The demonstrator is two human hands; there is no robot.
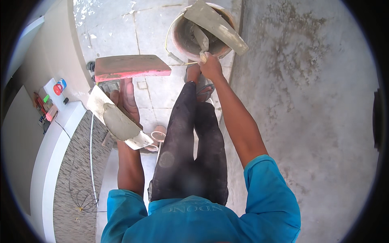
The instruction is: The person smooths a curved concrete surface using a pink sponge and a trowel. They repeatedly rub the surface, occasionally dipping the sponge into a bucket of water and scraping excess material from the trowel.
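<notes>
My right hand (pixel 210 66) is closed round the handle of a pointed trowel (pixel 201 39), whose blade reaches down into a mortar-smeared bucket (pixel 177 38). A long grey flat plate (pixel 216 26) rests across the bucket's rim. At the left, my left hand (pixel 129 99) grips a pale rectangular plate (pixel 139 139), which hides part of the hand. A smooth patch of wet grey mortar (pixel 119 121) lies on this plate. Just beyond the fingertips is a thick slab with a red-pink edge (pixel 131 68); whether the fingers touch it, I cannot tell.
A grey, stained wall-like surface (pixel 308 121) fills the right side. Pale floor tiles (pixel 117 36) lie beneath, flecked with white at the far left. At left, a ledge (pixel 67 115) holds a red-and-blue tub (pixel 59 87) and tools; a cable (pixel 85 198) hangs below.
</notes>
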